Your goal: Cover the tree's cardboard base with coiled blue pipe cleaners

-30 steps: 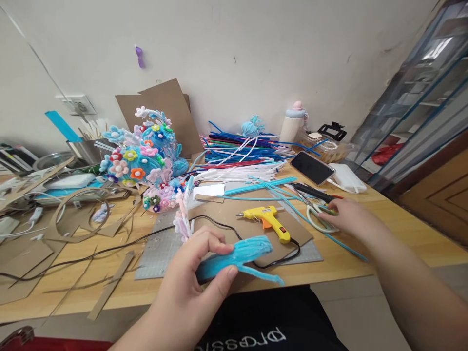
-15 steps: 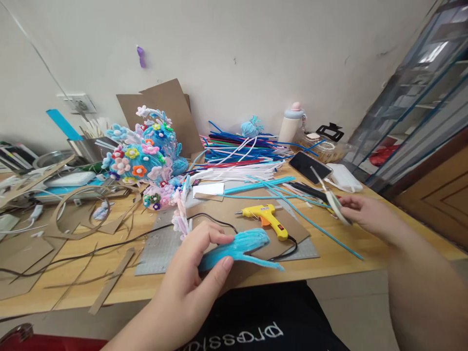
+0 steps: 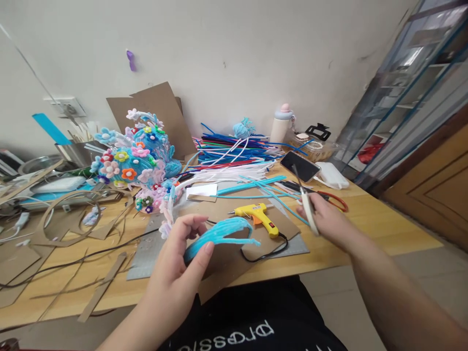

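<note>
My left hand (image 3: 186, 258) is closed on a curved light-blue piece of fuzzy pipe cleaners (image 3: 223, 229), thumb in front and fingers behind. One loose strand sticks out from it to the right. On the right, my right hand (image 3: 325, 214) grips white-handled scissors (image 3: 308, 209), whose blades point up and away. Between the hands lies a yellow glue gun (image 3: 258, 214) on cardboard, its nozzle to the left. Loose blue pipe cleaners (image 3: 252, 185) stretch behind it, partly hidden by the right hand.
A flower-covered blue pipe-cleaner piece (image 3: 135, 161) stands at the back left. Bundled pipe cleaners (image 3: 226, 153), a phone (image 3: 300, 165) and a bottle (image 3: 281, 126) line the back. Cardboard scraps (image 3: 104, 285) and a black cord (image 3: 109, 246) lie at left.
My right hand has brought the scissors leftward, nearer the blue piece, and their blades now point more upright. My left hand keeps its hold on the piece, tilted slightly. The view has shifted a little.
</note>
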{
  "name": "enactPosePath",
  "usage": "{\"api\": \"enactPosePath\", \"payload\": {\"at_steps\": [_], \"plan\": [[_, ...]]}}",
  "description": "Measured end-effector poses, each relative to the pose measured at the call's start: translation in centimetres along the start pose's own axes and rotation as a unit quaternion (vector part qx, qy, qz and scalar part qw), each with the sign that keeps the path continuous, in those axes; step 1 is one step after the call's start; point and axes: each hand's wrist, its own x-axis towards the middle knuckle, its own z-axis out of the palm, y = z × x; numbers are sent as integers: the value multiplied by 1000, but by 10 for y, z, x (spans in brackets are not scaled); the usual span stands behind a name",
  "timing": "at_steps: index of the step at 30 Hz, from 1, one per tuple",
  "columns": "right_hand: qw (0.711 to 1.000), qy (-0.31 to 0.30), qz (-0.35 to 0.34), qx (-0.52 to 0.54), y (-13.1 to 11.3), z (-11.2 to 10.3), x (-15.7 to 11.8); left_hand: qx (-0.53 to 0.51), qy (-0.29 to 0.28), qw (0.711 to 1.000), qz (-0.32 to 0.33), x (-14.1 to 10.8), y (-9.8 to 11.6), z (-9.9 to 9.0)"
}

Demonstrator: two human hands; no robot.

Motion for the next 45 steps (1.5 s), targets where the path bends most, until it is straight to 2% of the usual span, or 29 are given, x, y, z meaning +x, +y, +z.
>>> {"api": "enactPosePath", "payload": {"at_steps": [5,8,14,17,21,25,29,35,45], "plan": [[987,-143,-73,24,-42,18,-59,-25,8,1000,-15,5,2,2],[978,-184,-102,12,-60,35,-85,-46,6,999,-23,6,4,4],[974,-122,-189,21,-75,59,-91,-82,10,996,-32,6,5,7],[972,-90,-216,14,-86,62,-90,-77,4,997,-22,4,8,10],[961,-16,-276,-7,-97,63,-90,-57,-14,998,0,2,12,14],[957,33,-281,-60,-100,62,-91,-28,-7,1000,12,0,14,17],[956,42,-273,-95,-100,60,-90,31,19,999,41,0,16,21],[954,50,-282,-84,-101,57,-90,99,40,992,73,-2,16,24],[962,35,-265,-57,-101,53,-90,50,34,996,68,-2,14,25]]}}
